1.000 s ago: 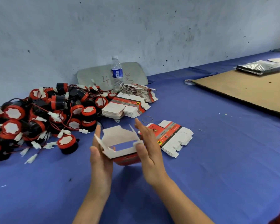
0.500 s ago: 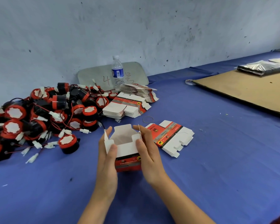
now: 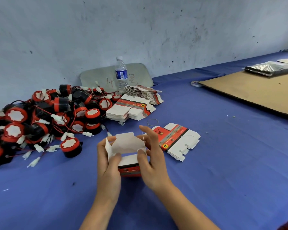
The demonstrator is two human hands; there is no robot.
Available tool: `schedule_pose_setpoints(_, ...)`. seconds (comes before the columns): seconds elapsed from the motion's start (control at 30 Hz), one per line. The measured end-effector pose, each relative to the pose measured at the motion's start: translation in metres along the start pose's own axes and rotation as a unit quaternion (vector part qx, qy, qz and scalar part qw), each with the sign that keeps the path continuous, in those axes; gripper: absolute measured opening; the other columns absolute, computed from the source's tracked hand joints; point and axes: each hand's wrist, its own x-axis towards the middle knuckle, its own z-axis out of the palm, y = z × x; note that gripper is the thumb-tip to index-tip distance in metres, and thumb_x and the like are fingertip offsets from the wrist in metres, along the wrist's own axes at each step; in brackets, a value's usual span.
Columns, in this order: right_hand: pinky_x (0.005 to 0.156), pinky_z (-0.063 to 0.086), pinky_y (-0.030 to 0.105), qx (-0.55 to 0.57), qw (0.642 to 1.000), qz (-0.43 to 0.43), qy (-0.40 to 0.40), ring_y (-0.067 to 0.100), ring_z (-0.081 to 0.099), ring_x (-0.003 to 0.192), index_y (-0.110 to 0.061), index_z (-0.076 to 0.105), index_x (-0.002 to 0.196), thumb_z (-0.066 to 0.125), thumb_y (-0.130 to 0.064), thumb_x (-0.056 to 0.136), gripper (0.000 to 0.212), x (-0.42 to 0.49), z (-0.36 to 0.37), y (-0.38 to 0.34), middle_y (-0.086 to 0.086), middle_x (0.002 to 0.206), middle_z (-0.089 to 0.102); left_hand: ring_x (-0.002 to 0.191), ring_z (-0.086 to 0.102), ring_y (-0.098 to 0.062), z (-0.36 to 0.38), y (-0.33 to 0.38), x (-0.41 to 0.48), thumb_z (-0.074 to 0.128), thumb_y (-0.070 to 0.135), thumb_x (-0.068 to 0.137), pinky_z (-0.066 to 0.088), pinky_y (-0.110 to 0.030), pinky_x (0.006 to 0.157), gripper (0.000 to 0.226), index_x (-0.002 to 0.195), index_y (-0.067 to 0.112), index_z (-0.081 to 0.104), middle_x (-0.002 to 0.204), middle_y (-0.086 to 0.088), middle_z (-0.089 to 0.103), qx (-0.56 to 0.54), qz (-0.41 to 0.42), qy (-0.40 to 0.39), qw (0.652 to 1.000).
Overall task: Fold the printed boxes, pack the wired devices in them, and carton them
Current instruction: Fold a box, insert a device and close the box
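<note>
A small printed box (image 3: 127,147), white inside and red on its front, stands squared up with its top flaps open over the blue table. My left hand (image 3: 108,165) grips its left side, thumb on the front wall. My right hand (image 3: 152,161) grips its right side, thumb on the front edge. To the right lies a short stack of flat printed boxes (image 3: 176,141). A big heap of red and black wired devices (image 3: 45,117) with white plugs fills the left; the nearest device (image 3: 71,146) stands alone.
More flat box stacks (image 3: 131,108) lie behind, beside a water bottle (image 3: 121,73) and a grey panel (image 3: 140,75) against the wall. A rubber band (image 3: 153,122) lies loose. A cardboard sheet (image 3: 249,92) with a foil bag (image 3: 269,68) covers the far right.
The box went from a half-flattened sleeve to a squared, upright shape. Both hands closed onto its sides, and it came a little lower and nearer to me.
</note>
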Motion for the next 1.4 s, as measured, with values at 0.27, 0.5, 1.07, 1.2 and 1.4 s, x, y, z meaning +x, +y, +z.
schedule_pose_setpoints(0.27, 0.083, 0.048, 0.019, -0.063, 0.993, -0.09, 0.034, 0.009, 0.061, 0.1, -0.009, 0.069, 0.106, 0.058, -0.023, 0.092, 0.022, 0.0, 0.004, -0.001, 0.004, 0.11, 0.063, 0.099, 0.065, -0.01, 0.0, -0.001, 0.005, 0.037, 0.001, 0.098, 0.054, -0.025, 0.076, 0.058, 0.112, 0.051, 0.062, 0.114, 0.01, 0.067, -0.007, 0.002, 0.018, 1.0)
schedule_pose_setpoints(0.5, 0.073, 0.044, 0.011, 0.032, 0.996, 0.08, 0.033, 0.002, 0.062, 0.091, -0.009, 0.074, 0.08, 0.058, -0.012, 0.091, 0.02, 0.005, 0.0, -0.005, -0.011, 0.1, 0.066, 0.128, 0.042, 0.009, -0.001, 0.005, 0.0, 0.046, 0.052, 0.09, 0.037, -0.006, 0.095, 0.039, 0.128, 0.063, 0.044, 0.134, 0.031, 0.051, 0.163, 0.12, -0.004, 0.979)
schedule_pose_setpoints(1.07, 0.074, 0.046, 0.011, 0.105, 0.987, 0.118, -0.039, 0.004, 0.063, 0.093, -0.024, 0.065, 0.07, 0.072, -0.029, 0.078, 0.011, 0.01, -0.008, -0.011, -0.008, 0.1, 0.07, 0.131, 0.049, -0.01, 0.0, -0.006, -0.002, 0.052, 0.053, 0.088, 0.044, -0.024, 0.098, 0.032, 0.077, 0.024, 0.059, 0.145, 0.024, 0.04, 0.182, 0.186, 0.042, 0.965)
schedule_pose_setpoints(1.2, 0.073, 0.049, 0.014, 0.114, 0.975, 0.171, -0.079, 0.0, 0.063, 0.091, -0.025, 0.066, 0.078, 0.067, -0.017, 0.085, 0.011, 0.011, -0.012, -0.009, -0.011, 0.108, 0.068, 0.129, 0.051, -0.009, -0.001, -0.003, 0.0, 0.058, 0.06, 0.084, 0.047, -0.027, 0.096, 0.028, 0.081, 0.033, 0.051, 0.149, 0.021, 0.037, 0.139, 0.189, 0.014, 0.972)
schedule_pose_setpoints(1.4, 0.091, 0.055, 0.034, 0.12, 0.936, 0.269, -0.191, 0.017, 0.067, 0.099, -0.042, 0.066, 0.113, 0.067, -0.032, 0.08, 0.035, 0.019, -0.029, -0.014, 0.003, 0.111, 0.068, 0.131, 0.05, -0.012, -0.002, 0.003, 0.001, 0.061, 0.073, 0.075, 0.051, -0.048, 0.094, 0.036, 0.098, 0.048, 0.048, 0.149, 0.024, 0.036, 0.075, 0.17, -0.005, 0.983)
